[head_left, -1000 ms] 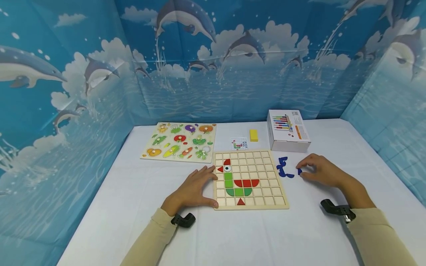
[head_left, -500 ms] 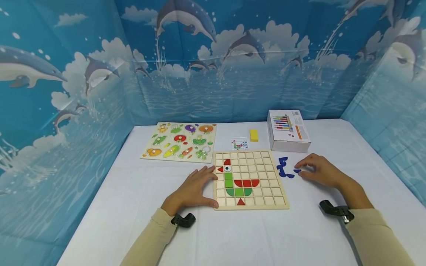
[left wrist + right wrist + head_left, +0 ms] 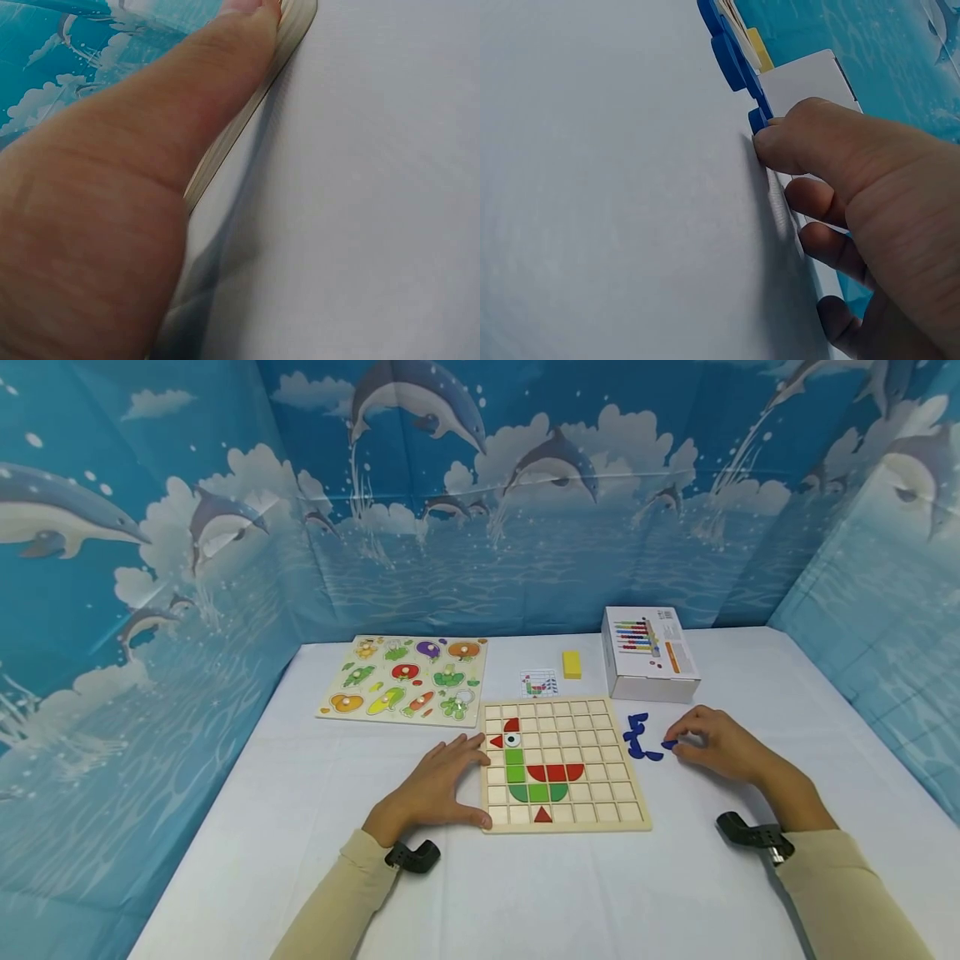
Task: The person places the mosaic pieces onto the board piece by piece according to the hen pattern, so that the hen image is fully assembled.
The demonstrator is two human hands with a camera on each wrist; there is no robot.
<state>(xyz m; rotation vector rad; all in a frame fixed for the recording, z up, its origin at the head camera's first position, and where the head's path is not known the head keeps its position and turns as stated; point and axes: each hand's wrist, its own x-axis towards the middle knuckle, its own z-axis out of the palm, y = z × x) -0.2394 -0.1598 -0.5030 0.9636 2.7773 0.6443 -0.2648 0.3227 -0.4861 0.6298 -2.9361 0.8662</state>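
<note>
Blue is showing at the tips of the right hand (image 3: 720, 745): its thumb and a finger are pinching one small half-round piece (image 3: 670, 745), which is lying off the board's (image 3: 588, 725) right side. As far as I can see, the piece's long axis is running roughly crosswise, towards the board. Loose blue pieces (image 3: 635, 748) are sitting between it and the board's right edge, so they are standing in the direct way across. The left hand (image 3: 435, 789) is spreading its fingers at the board's left edge, its thumb touching the near-left corner; it is lying much farther from the piece. Beyond the board's far edge, a card (image 3: 539, 683) and a yellow block (image 3: 572, 665) are lying; a box (image 3: 652, 690) is standing by the far-right corner, and a vegetable puzzle (image 3: 423, 664) is lying off the far-left one.
</note>
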